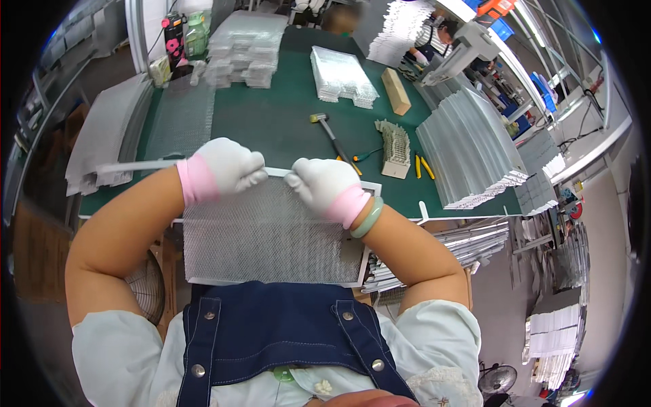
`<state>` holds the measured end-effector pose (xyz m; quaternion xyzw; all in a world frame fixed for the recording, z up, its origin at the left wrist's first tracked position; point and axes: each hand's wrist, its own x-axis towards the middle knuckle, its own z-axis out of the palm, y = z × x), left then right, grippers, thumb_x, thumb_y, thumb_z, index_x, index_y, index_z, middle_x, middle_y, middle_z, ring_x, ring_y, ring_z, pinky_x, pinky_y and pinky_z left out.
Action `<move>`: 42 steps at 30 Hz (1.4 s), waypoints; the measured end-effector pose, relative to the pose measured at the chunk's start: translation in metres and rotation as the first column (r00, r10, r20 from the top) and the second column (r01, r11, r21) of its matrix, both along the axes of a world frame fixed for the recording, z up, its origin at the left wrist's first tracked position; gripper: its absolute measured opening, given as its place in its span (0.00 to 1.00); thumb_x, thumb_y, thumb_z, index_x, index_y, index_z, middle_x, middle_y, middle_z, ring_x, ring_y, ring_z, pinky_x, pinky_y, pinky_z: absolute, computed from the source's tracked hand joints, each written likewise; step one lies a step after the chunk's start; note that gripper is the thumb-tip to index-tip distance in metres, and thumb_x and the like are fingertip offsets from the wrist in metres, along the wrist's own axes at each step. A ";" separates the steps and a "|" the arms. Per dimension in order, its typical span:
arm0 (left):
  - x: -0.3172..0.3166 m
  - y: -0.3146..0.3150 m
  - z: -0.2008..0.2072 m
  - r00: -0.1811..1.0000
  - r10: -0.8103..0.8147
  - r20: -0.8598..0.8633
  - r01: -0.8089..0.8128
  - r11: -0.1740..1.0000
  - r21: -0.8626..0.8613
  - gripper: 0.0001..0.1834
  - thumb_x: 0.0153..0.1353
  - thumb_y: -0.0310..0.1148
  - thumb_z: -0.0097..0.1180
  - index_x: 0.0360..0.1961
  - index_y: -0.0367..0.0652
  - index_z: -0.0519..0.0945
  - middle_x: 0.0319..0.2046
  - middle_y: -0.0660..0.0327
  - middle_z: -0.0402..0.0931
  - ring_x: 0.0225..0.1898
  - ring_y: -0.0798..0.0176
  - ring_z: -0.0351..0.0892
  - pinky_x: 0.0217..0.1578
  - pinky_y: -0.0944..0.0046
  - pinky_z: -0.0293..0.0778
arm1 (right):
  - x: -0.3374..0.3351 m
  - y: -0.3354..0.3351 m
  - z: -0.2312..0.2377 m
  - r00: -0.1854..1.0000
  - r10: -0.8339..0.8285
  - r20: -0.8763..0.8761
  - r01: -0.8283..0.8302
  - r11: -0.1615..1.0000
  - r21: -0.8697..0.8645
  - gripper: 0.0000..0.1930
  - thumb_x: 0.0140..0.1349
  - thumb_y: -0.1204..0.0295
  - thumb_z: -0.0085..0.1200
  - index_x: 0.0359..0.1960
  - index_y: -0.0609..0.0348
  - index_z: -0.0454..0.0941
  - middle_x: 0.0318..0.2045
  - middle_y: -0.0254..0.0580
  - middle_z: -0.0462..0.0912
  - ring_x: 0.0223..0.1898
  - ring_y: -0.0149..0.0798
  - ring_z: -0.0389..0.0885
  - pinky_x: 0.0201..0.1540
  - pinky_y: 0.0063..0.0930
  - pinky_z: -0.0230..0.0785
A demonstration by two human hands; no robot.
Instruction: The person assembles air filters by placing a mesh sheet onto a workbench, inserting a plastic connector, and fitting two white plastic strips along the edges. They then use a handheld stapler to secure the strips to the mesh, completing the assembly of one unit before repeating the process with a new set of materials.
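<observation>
1. At near edge of green table, mesh sheet w/ white frame reaches past the edge, its lower side close to blue apron.
2. L hand, gloved, has fingers curled near frame's top side; fingertips are hidden, so cannot tell if they pinch it.
3. R hand, also gloved, is curled at same side; its grip is unclear too.
4. White strip is lost from sight at L cuff.
5. Fan, lower L, is partly covered by L arm.
</observation>
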<state>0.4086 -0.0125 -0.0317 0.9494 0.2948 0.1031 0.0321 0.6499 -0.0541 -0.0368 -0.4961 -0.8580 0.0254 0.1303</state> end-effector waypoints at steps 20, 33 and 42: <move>-0.035 -0.014 0.014 0.927 0.222 -0.302 -0.279 0.947 -0.159 0.14 0.69 0.40 0.47 0.39 0.40 0.78 0.35 0.49 0.79 0.41 0.46 0.79 0.43 0.51 0.75 | -0.035 0.008 -0.028 0.967 0.134 -0.217 -0.138 0.990 -0.001 0.10 0.66 0.63 0.52 0.35 0.56 0.78 0.27 0.48 0.81 0.30 0.52 0.80 0.34 0.42 0.72; -0.046 -0.018 0.028 0.943 0.203 -0.262 -0.309 0.823 -0.476 0.22 0.69 0.47 0.46 0.50 0.39 0.78 0.39 0.49 0.81 0.45 0.49 0.80 0.47 0.53 0.73 | -0.044 0.021 -0.015 0.946 0.095 -0.310 -0.219 0.892 -0.396 0.16 0.68 0.59 0.52 0.37 0.62 0.80 0.24 0.41 0.78 0.28 0.36 0.76 0.33 0.31 0.68; -0.049 -0.025 -0.030 0.979 0.203 0.008 -0.201 0.966 0.165 0.16 0.63 0.45 0.55 0.27 0.44 0.76 0.17 0.56 0.75 0.22 0.48 0.79 0.26 0.52 0.75 | -0.054 0.013 -0.039 0.984 0.169 -0.052 -0.158 0.974 0.163 0.19 0.67 0.53 0.49 0.25 0.53 0.74 0.20 0.45 0.78 0.24 0.52 0.79 0.27 0.44 0.70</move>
